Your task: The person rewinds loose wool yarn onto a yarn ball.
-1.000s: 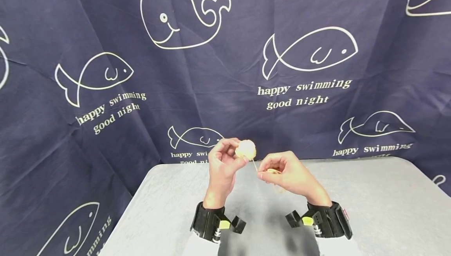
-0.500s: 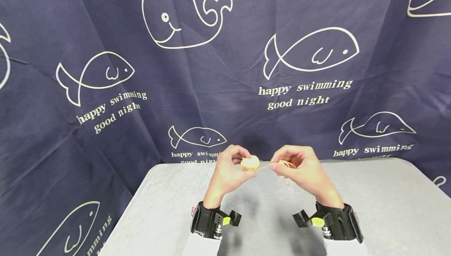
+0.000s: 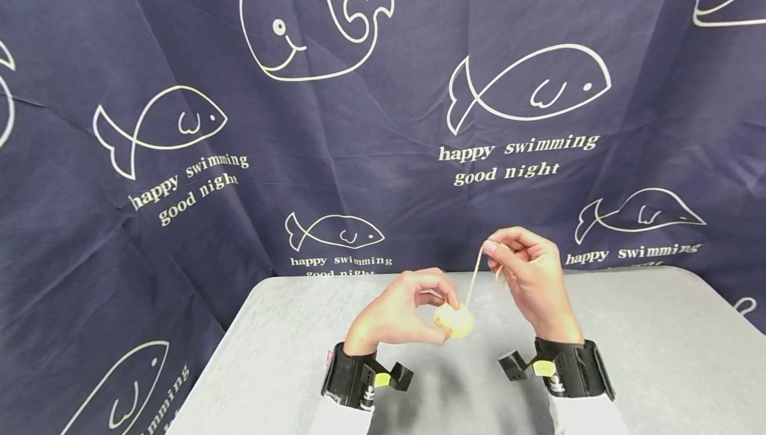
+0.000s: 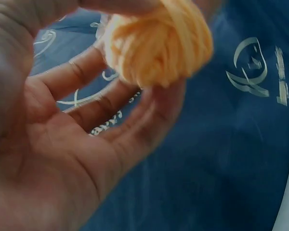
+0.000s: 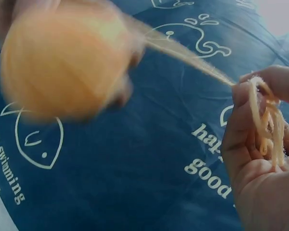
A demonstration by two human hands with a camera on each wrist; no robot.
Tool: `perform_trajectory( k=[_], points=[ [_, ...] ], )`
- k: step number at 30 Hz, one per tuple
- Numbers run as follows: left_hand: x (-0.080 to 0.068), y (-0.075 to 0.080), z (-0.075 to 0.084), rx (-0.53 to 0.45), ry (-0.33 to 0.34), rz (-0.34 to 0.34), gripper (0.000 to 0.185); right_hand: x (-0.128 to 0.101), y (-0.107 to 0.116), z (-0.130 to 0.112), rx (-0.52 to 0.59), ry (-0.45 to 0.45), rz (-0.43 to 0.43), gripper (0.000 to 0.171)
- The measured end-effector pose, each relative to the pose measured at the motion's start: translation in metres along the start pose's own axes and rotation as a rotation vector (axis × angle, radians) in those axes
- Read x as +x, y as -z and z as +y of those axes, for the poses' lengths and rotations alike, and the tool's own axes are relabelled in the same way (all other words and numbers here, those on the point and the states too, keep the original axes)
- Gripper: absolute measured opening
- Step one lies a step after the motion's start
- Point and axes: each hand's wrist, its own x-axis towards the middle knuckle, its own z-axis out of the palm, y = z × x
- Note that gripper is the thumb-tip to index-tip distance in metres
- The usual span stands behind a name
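Note:
A small ball of pale orange-yellow yarn (image 3: 455,320) is held between the thumb and fingers of my left hand (image 3: 402,308), low over the table. The left wrist view shows wound strands on the yarn ball (image 4: 159,45), with fingers beneath it and the thumb above. From the ball a taut yarn strand (image 3: 475,277) rises to my right hand (image 3: 529,275), whose thumb and forefinger pinch it. Loose loops of yarn (image 5: 269,125) hang across the right palm in the right wrist view, where the ball is blurred.
Beneath both hands lies a light grey table (image 3: 287,355). Behind it hangs a dark blue curtain (image 3: 383,155) with white whale and fish drawings. Each wrist wears a black strap with a small camera mount (image 3: 391,377).
The left hand has moved right and down with the yarn ball, turning it. The right hand has moved right and up, and the strand between them now runs longer and steeper.

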Motion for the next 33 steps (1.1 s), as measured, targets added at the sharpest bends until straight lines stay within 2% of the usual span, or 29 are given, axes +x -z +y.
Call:
perform_trajectory(
  k=[4,7,10,12,14,17,19,21,24,27,30,33],
  points=[
    [0.001,0.0,0.007,-0.223,-0.128,-0.01,0.034,0.002,0.002,0.008,-0.136,-0.05,0.045,0.006],
    [0.003,0.0,0.011,-0.354,-0.245,0.048,0.033,0.003,0.003,0.014,-0.279,-0.091,0.002,0.007],
    [0.005,0.001,0.011,-0.442,-0.341,0.195,0.032,0.002,0.002,0.018,-0.389,-0.133,-0.105,0.01],
    [0.007,0.001,0.01,-0.461,-0.371,0.343,0.032,0.001,0.001,0.019,-0.451,-0.163,-0.182,0.009],
    [0.008,0.001,0.009,-0.461,-0.369,0.499,0.037,0.0,-0.001,0.02,-0.497,-0.189,-0.26,0.008],
    [0.009,0.001,0.008,-0.427,-0.325,0.702,0.042,-0.002,-0.004,0.019,-0.537,-0.209,-0.367,0.006],
    [0.009,0.001,0.008,-0.384,-0.301,0.79,0.039,-0.003,-0.005,0.018,-0.541,-0.205,-0.432,0.005],
    [0.01,0.002,0.006,-0.306,-0.285,0.842,0.035,-0.004,-0.006,0.017,-0.539,-0.186,-0.482,0.004],
    [0.009,0.005,0.001,-0.139,-0.28,0.872,0.035,-0.006,-0.007,0.014,-0.535,-0.146,-0.52,0.007],
    [0.007,0.008,-0.005,0.037,-0.263,0.855,0.035,-0.007,-0.007,0.008,-0.516,-0.102,-0.517,0.011],
    [0.003,0.012,-0.011,0.197,-0.205,0.779,0.036,-0.007,-0.007,0.002,-0.493,-0.068,-0.476,0.015],
    [-0.001,0.013,-0.013,0.332,-0.098,0.634,0.036,-0.007,-0.005,-0.003,-0.475,-0.052,-0.412,0.016]
  ],
)
